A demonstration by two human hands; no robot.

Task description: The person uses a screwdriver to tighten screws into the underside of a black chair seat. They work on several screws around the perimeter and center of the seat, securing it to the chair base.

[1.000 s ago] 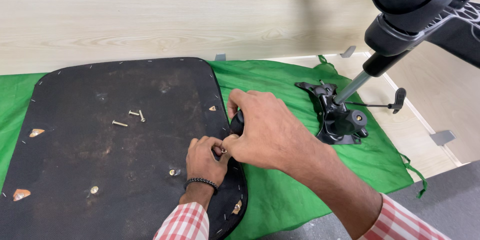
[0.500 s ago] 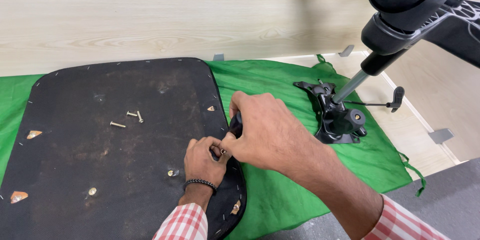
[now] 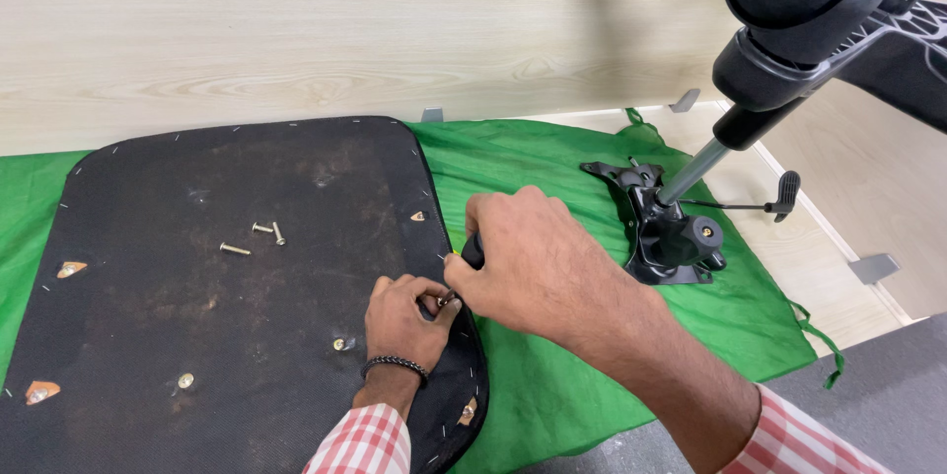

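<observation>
My right hand [image 3: 538, 262] is closed around a black tool handle [image 3: 473, 250], fist tight, over the right edge of the black seat pan [image 3: 247, 296]. My left hand [image 3: 404, 321] sits just beside it on the pan, fingers pinched together at the tool's tip; whatever small part they hold is hidden, can't tell. The handle is between both hands, near the pan's right rim. Three loose screws [image 3: 258, 235] lie on the pan, well apart to the left. Pan rests on a green cloth [image 3: 552, 188] on the floor. Black chair mechanism [image 3: 671, 232] with gas cylinder stands on the cloth, right of my hands.
</observation>
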